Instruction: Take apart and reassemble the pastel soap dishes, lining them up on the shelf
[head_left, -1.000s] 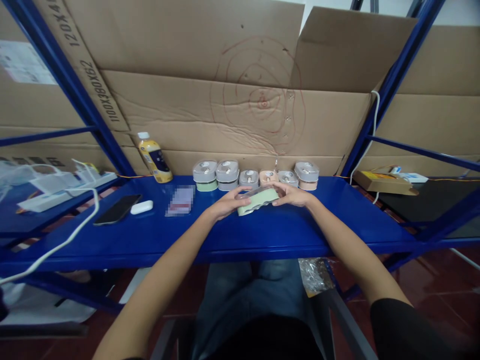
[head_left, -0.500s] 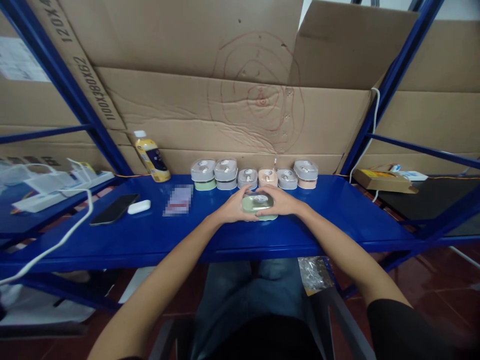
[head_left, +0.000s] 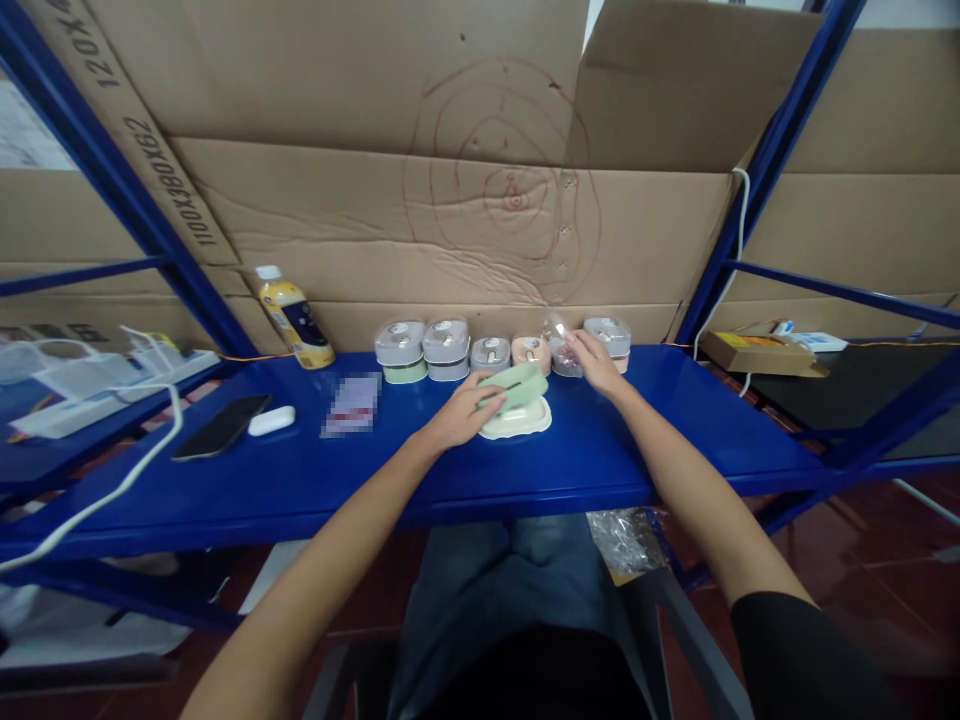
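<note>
My left hand point(head_left: 466, 412) grips a green plastic box part point(head_left: 523, 386) with a dark slot along it, held tilted. Beneath it, a cream-white tray with a wavy rim point(head_left: 517, 420) rests on the blue table. A clear plastic cover point(head_left: 557, 328) is pinched in my right hand point(head_left: 596, 362), raised to the right in front of the row of boxes. Behind my hands stand small lidded boxes: a stacked grey-and-green one point(head_left: 400, 350), a grey stack point(head_left: 448, 350), a low grey one point(head_left: 490, 355) and a peach one point(head_left: 531, 353). My right hand partly hides the rightmost boxes.
On the left of the blue table point(head_left: 360, 480) are a yellow drink bottle point(head_left: 295, 318), a black phone point(head_left: 221, 428), a white earbud case point(head_left: 271, 421) and a blurred-out packet point(head_left: 351, 404). Cardboard point(head_left: 330, 220) walls the back. Blue posts point(head_left: 780, 170) frame both sides.
The green box has come apart. My right hand has lifted the clear cover up and to the right; my left hand has tilted the green part, exposing the white tray beneath.
</note>
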